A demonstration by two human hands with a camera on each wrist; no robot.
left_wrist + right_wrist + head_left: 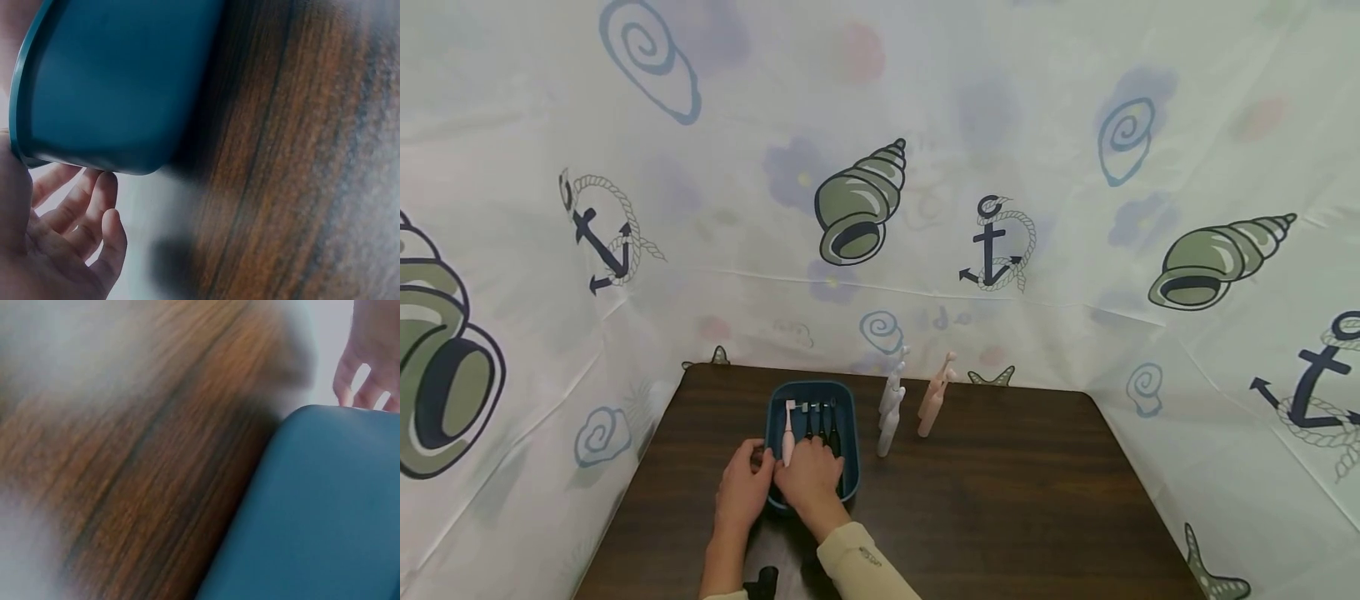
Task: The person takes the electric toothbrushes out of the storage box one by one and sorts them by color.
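A blue bin [851, 400] stands on the table, with a pink electric toothbrush [788, 437] and several black ones [834, 429] lying in a row inside. Over the bin's near half, my right hand [808, 479] reaches in and pinches the lower end of the pink toothbrush; most of its fingertips are hidden. At the bin's left side, my left hand [745, 483] holds the rim, its thumb side up. In the left wrist view, the fingers [103, 194] touch the outer wall. The right wrist view shows the left hand [375, 353] against that wall, but not my right hand.
Right of the bin, white toothbrushes [890, 421] stand upright, with pink toothbrushes [932, 408] beside them. The dark wooden table [1000, 500] extends to the right. A patterned cloth [737, 208] hangs behind and around it.
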